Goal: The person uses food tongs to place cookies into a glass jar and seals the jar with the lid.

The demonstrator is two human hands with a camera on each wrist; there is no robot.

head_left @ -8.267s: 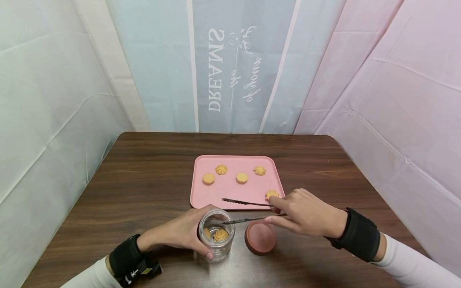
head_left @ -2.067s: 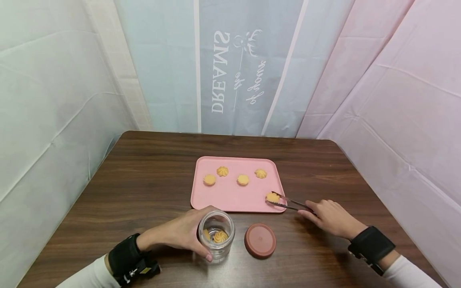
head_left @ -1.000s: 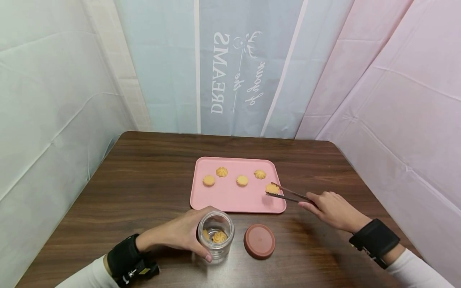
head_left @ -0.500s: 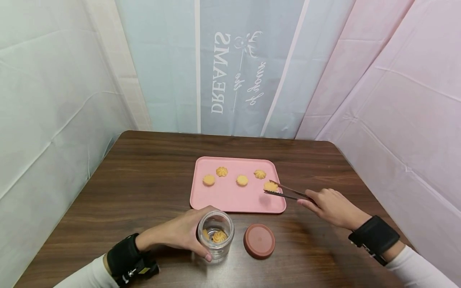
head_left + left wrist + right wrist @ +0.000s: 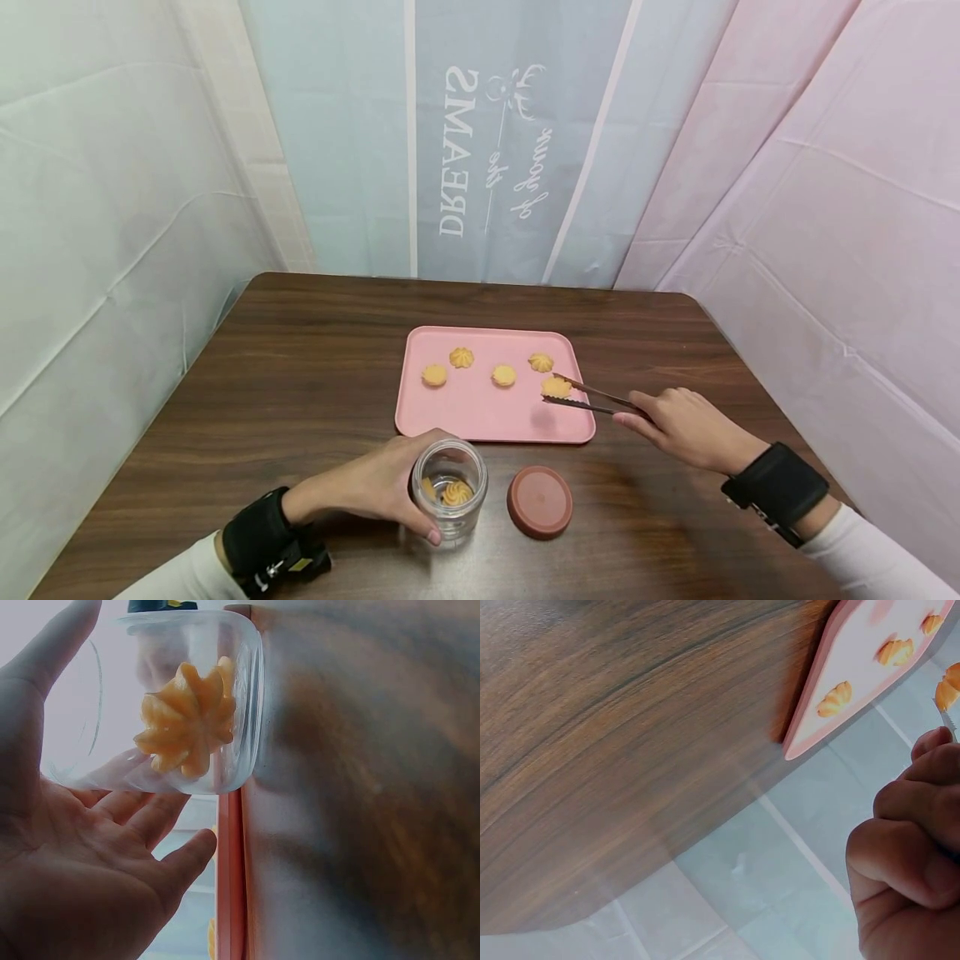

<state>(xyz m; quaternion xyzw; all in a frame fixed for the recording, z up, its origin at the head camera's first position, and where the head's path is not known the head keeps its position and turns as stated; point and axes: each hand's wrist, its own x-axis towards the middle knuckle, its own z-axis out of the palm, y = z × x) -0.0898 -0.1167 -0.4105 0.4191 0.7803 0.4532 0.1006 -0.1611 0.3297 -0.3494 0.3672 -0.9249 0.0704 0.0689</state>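
My left hand grips a clear glass jar standing open on the brown table, with swirl cookies inside. The left wrist view shows the palm wrapped round the glass. My right hand pinches thin metal tongs, whose tips clamp one cookie just above the right side of the pink tray. Several more cookies lie on the tray, among them ones at the left, the middle and the right. In the right wrist view my curled fingers fill the lower right, beyond them the tray.
A round reddish-brown lid lies flat on the table just right of the jar. Plastic sheeting walls stand close behind and on both sides of the table. The table's right edge runs near my right arm.
The right hand carried the tongs from over the jar to the tray's front right, clamped a cookie there and has raised it, drifting left. The left hand and jar stayed put.
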